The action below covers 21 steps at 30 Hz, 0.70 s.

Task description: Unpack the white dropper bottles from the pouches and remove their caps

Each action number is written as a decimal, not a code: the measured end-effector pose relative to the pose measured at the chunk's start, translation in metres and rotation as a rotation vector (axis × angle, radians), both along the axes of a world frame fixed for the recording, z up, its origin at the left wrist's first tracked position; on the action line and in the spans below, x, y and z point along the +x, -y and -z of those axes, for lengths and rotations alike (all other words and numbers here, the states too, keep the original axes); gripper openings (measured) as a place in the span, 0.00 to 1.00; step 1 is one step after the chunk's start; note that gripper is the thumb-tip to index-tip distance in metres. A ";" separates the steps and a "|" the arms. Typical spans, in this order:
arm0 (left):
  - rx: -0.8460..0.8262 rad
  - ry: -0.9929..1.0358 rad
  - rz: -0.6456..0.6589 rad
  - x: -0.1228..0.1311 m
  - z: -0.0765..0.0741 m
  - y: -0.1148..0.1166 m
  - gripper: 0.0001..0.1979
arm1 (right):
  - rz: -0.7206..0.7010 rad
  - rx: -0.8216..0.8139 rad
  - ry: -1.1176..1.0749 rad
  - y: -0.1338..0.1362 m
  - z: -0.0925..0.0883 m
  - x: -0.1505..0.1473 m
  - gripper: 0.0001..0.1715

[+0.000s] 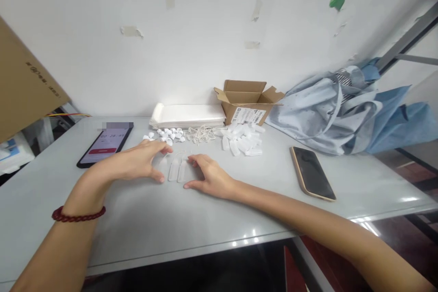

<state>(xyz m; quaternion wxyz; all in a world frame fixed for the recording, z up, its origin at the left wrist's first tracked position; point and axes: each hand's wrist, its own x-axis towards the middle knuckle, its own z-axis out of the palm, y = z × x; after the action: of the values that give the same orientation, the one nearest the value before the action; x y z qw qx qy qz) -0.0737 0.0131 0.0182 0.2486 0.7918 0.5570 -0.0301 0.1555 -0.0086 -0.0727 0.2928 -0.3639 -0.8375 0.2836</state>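
Note:
Two small translucent plastic bottles (pixel 174 171) lie side by side on the table between my hands, with thin pale loops at their far ends. My left hand (pixel 143 160) is on their left, thumb and fingers apart; another translucent piece (pixel 163 163) shows near its fingertips. On the right, my right hand (pixel 210 175) rests with thumb and fingers spread beside the bottles, holding nothing. Beyond the hands are a cluster of white caps (pixel 171 136), a heap of thin pale loops (pixel 201 134) and a pile of translucent bottles (pixel 241 139).
An open cardboard box (pixel 248 100) stands at the back beside a stack of white sleeves (pixel 191 114). One phone (pixel 106 145) showing a timer lies left, a dark-screened phone (pixel 313 173) right. Light blue cloth bags (pixel 328 114) fill the back right. A large carton (pixel 27 77) juts in from the left.

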 end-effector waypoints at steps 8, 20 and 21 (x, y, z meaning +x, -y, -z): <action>-0.147 -0.024 -0.019 -0.010 0.008 -0.007 0.33 | -0.004 -0.019 0.021 -0.004 -0.005 -0.009 0.38; -0.168 0.017 -0.004 -0.007 0.006 -0.006 0.29 | -0.006 -0.102 0.072 -0.013 -0.015 -0.023 0.36; -0.170 0.015 -0.002 -0.007 0.006 -0.006 0.29 | -0.005 -0.107 0.074 -0.014 -0.015 -0.024 0.36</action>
<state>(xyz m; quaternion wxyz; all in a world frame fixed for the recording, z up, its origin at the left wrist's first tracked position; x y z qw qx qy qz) -0.0808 0.0187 0.0125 0.3193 0.7676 0.5511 -0.0711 0.1311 0.0053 -0.0581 0.2413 -0.3872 -0.8323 0.3148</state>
